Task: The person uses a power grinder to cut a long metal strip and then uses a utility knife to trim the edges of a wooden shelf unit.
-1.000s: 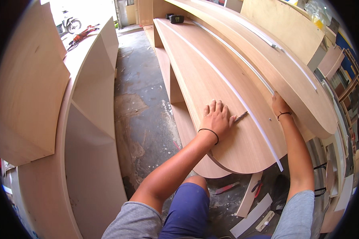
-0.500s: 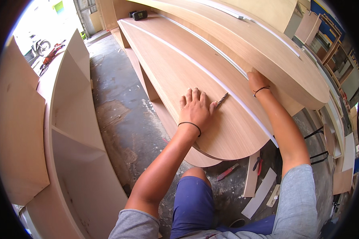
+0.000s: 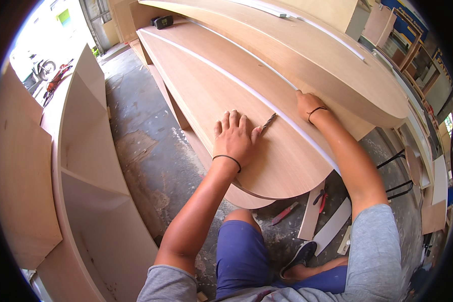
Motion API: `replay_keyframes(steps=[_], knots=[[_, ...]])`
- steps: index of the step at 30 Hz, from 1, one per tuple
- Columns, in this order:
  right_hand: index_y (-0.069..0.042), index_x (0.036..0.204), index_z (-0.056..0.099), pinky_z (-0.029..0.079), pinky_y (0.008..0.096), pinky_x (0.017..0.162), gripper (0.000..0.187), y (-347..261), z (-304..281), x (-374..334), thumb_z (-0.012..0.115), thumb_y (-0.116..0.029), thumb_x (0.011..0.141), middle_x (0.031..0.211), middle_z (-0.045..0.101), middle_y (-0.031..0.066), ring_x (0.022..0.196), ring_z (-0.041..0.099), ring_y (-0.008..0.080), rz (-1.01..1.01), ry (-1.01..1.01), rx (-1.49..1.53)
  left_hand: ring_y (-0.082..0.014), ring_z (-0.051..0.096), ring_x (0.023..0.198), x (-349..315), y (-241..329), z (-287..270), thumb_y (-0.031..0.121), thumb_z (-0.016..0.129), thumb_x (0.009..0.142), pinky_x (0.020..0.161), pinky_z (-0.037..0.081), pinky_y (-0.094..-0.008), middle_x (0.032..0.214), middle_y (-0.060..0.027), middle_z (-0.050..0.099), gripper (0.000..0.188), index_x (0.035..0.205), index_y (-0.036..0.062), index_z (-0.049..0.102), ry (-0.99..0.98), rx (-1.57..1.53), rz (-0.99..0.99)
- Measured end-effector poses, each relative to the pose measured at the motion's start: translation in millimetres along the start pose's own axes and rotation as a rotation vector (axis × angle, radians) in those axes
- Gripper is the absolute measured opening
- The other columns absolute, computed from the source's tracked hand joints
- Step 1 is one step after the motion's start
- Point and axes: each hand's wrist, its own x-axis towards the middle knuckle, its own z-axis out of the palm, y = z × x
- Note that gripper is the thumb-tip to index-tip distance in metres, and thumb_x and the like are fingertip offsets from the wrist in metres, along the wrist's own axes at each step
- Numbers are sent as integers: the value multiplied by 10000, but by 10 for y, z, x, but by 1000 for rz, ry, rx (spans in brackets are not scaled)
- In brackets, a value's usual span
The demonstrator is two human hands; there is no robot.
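A long pale wood-grain board (image 3: 206,95) with a rounded near end lies in front of me. My left hand (image 3: 234,141) rests flat on it, fingers spread. Beside the left thumb is a dark twist drill bit (image 3: 270,121), its near end at the thumb. My right hand (image 3: 309,106) reaches farther across with curled fingers, gripping the near end of a thin white strip (image 3: 251,54) along the foot of the raised wooden panel (image 3: 327,75). A second white strip (image 3: 246,89) runs lengthwise over the board, between my hands, and overhangs its rounded end.
A black device (image 3: 163,22) sits at the board's far end. Open cabinet carcasses (image 3: 93,201) stand to my left, with an orange tool (image 3: 55,83) on top. On the floor lie red-handled pliers (image 3: 323,200), a red knife-like tool (image 3: 285,213) and offcuts (image 3: 332,226).
The view has shifted slightly, so the board and both hands appear farther left. My shoe now shows beside the offcuts. Both hands keep nearly the same places on the work.
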Motion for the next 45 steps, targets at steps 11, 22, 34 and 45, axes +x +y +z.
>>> replay_keyframes(steps=[11,22,34,45], knots=[[-33,1142,614,436,441,927,347,369,-611,-510,393,-73,877,1166,622,182,1090,576,355,-41,-341,-24,-306,416,1283,78,-107,-25,380,463,936,1056,290,-465,1324,-151,496,423,1209,70,551,79,-32,26],[-65,1219,583,502,332,810,350,1688,-216,-2318,542,-9,876,1003,657,145,887,644,264,21,196,728,-376,502,1169,320,463,-18,250,630,892,995,395,-429,1265,-196,527,389,1165,-18,562,227,-215,348],[-106,1167,613,503,398,850,415,1666,432,-2135,536,21,780,1090,611,108,995,593,319,-80,420,554,-353,541,1094,538,2068,878,172,509,889,958,422,-428,1139,-180,593,274,1070,0,622,-221,-457,745],[-67,1080,609,498,406,851,293,1653,443,-2114,540,21,809,1080,609,132,1005,585,339,-40,430,704,-360,550,1067,545,2071,899,146,515,860,951,427,-426,1109,-190,592,249,1013,-5,641,-173,-397,756]])
